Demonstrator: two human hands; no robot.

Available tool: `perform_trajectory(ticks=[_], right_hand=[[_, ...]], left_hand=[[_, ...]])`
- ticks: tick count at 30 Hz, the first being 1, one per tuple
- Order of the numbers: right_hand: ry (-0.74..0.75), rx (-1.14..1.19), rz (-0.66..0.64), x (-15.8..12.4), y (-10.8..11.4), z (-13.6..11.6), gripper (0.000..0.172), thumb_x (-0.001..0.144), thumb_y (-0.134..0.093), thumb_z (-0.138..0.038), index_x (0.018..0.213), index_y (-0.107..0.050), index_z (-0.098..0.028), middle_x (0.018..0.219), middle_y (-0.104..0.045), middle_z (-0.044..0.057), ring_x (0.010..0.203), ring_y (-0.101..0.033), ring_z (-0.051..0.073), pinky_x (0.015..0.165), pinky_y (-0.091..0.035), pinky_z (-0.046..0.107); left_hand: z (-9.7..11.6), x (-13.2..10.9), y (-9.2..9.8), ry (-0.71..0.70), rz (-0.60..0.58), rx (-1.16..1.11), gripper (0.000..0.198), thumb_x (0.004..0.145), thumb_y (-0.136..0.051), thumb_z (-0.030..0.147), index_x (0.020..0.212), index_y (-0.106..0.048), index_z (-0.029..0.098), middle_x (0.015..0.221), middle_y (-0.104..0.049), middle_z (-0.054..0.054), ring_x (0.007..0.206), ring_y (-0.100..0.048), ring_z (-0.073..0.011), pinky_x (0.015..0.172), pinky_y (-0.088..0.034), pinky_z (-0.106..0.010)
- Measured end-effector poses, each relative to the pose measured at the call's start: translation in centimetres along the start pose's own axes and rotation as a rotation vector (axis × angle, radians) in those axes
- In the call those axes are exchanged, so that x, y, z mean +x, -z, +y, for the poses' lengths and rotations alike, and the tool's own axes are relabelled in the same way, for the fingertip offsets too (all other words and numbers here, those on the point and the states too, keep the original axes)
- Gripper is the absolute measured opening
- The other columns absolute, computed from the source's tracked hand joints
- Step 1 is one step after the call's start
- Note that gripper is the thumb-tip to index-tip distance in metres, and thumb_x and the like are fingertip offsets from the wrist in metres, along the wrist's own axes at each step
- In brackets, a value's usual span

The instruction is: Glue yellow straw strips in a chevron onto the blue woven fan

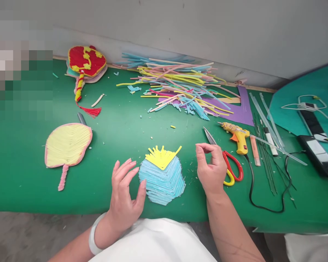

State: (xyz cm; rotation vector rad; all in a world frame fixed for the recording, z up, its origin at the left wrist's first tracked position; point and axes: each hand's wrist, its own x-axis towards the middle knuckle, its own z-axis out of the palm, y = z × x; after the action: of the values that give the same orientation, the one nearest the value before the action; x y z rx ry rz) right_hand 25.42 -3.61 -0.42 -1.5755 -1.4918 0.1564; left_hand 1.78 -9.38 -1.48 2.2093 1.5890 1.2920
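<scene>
A blue fan-shaped panel (164, 183) made of pipe-cleaner-like strips lies flat in front of me, its strips meeting in a V. On its upper part sits a spray of short yellow strips (160, 158), spread like rays. My left hand (127, 193) is at the panel's left edge, fingers apart and holding nothing; whether the thumb touches the panel I cannot tell. To the right of the panel, my right hand (211, 167) is pinched closed at thumb and forefinger. Anything between those fingertips is too small to name. Scissors (236, 167) with red and yellow handles lie partly behind this hand.
A yellow glue gun (239, 136) with a black cord lies right, near thin wires (266, 160) and glue sticks (265, 105). Coloured strips (177, 80) are heaped at the back over purple sheet (244, 105). A yellow fan (68, 145) and a red fan (84, 62) lie left.
</scene>
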Motion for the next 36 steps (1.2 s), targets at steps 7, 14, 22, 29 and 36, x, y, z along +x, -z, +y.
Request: perform_trajectory(ticks=[7,14,22,29,36], right_hand=[[0.13,-0.005,-0.126,0.0,-0.1,-0.1,0.007,0.095,-0.057,-0.028,0.094,-0.064,-0.025,0.086,-0.066,0.004,0.083,-0.06,0.021,0.079,-0.048,0.039],[0.331,0.035,-0.457,-0.4,-0.8,-0.4,0.013,0.091,-0.065,-0.029,0.104,-0.066,-0.027,0.105,-0.07,0.005,0.103,-0.062,0.023,0.093,-0.045,0.043],[0.433,0.043,-0.634,-1.2,-2.0,-0.1,0.02,0.092,-0.065,-0.032,0.111,-0.063,-0.025,0.117,-0.069,0.007,0.114,-0.06,0.023,0.105,-0.039,0.046],[0.446,0.024,-0.632,-1.3,-2.3,0.0,0.02,0.092,-0.065,-0.032,0.11,-0.063,-0.025,0.115,-0.069,0.006,0.112,-0.06,0.022,0.106,-0.039,0.046],[0.446,0.011,-0.624,-1.3,-2.5,0.1,0.019,0.091,-0.066,-0.031,0.108,-0.063,-0.024,0.113,-0.07,0.006,0.111,-0.06,0.022,0.106,-0.038,0.045]], left_hand=[[0.2,0.2,0.1,-0.058,-0.093,0.051,0.025,0.091,-0.057,0.008,0.113,-0.057,0.02,0.112,-0.067,-0.009,0.114,-0.063,-0.0243,0.113,-0.033,-0.063],[0.7,0.8,0.2,-0.247,-0.243,0.003,0.019,0.094,-0.056,0.013,0.11,-0.065,0.015,0.114,-0.074,-0.008,0.11,-0.067,-0.0226,0.113,-0.035,-0.051],[0.3,0.5,-0.1,-0.396,-0.379,0.043,0.027,0.098,-0.05,0.021,0.116,-0.066,0.009,0.126,-0.069,-0.011,0.116,-0.064,-0.027,0.1,-0.047,-0.046],[0.2,0.4,-0.4,-0.402,-0.391,0.049,0.028,0.098,-0.05,0.021,0.114,-0.068,0.007,0.121,-0.071,-0.012,0.111,-0.067,-0.0275,0.095,-0.053,-0.045],[0.2,0.4,-0.4,-0.404,-0.401,0.057,0.027,0.098,-0.049,0.021,0.114,-0.067,0.008,0.12,-0.072,-0.011,0.11,-0.068,-0.0272,0.094,-0.054,-0.046]])
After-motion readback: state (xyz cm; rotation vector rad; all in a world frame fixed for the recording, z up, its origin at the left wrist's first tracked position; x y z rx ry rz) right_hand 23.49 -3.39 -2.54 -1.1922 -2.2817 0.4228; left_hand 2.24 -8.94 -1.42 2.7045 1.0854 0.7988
